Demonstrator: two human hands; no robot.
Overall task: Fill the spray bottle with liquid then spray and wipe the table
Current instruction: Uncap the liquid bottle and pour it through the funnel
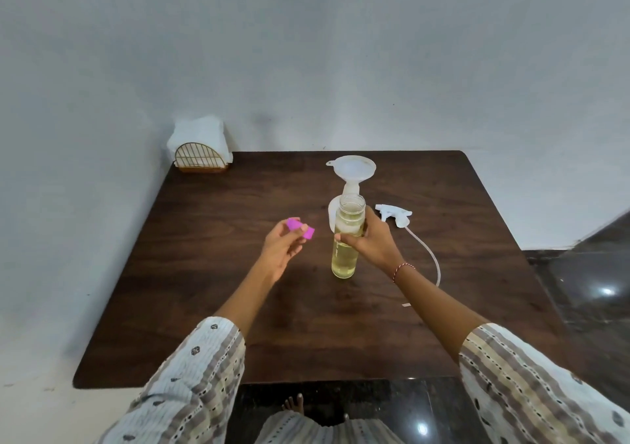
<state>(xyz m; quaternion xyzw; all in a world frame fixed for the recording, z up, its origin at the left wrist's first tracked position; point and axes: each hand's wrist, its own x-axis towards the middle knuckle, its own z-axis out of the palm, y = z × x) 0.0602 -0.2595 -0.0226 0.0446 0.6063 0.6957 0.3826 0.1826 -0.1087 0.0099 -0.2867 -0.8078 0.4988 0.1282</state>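
Note:
A clear bottle (345,263) of pale yellow liquid stands uncapped mid-table, and my right hand (370,240) grips its middle. Just to its left, my left hand (284,246) pinches a pink cap (300,228) above the table. Behind the clear bottle stands a white spray bottle (333,213) with a white funnel (353,169) in its neck; most of its body is hidden. The white spray head (395,216) with its long dip tube (428,256) lies on the table to the right.
The dark wooden table (238,324) sits against a grey wall. A gold wire holder with white napkins (199,145) stands at the far left corner. Dark glossy floor (596,300) lies to the right and in front.

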